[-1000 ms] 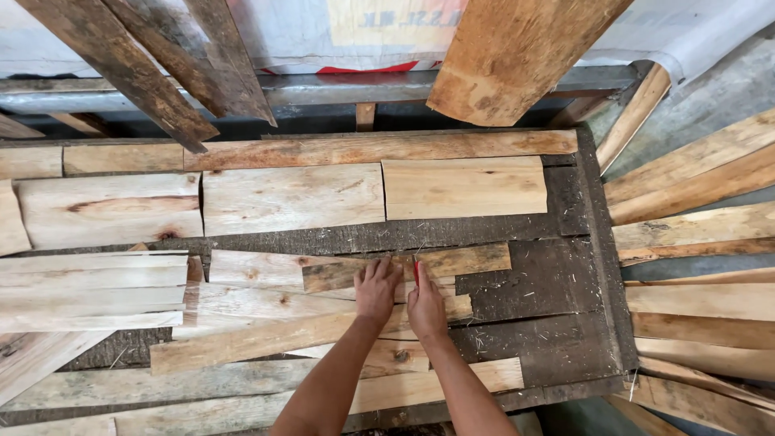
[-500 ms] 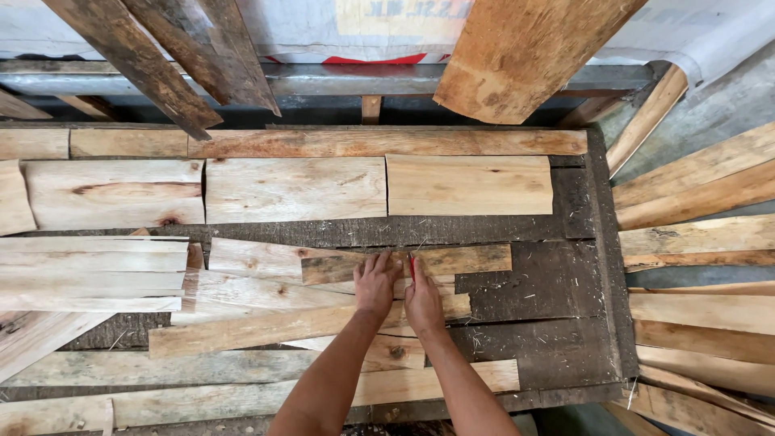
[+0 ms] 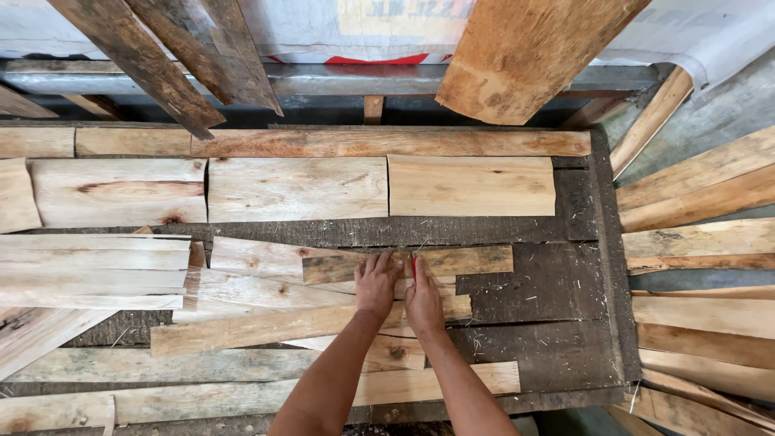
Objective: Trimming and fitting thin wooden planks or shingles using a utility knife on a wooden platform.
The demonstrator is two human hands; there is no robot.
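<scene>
Both my hands rest side by side on a loose pile of thin pale wood slats [image 3: 266,291] lying on a dark worktable [image 3: 549,282]. My left hand [image 3: 376,282] lies flat, fingers spread, on a darker brown strip [image 3: 468,260] that lies across the pile. My right hand [image 3: 423,300] is just to its right, touching it, with a small red tool [image 3: 415,266] sticking out between its fingers; what kind of tool it is I cannot make out.
Three pale boards [image 3: 299,188] lie in a row at the table's back, behind a long plank [image 3: 387,143]. A stack of slats [image 3: 93,270] is at left. Planks [image 3: 702,242] fan out at right. Leaning boards [image 3: 525,48] overhang the far edge.
My hands have crept slightly forward onto the brown strip and stay together. The slats have not visibly moved.
</scene>
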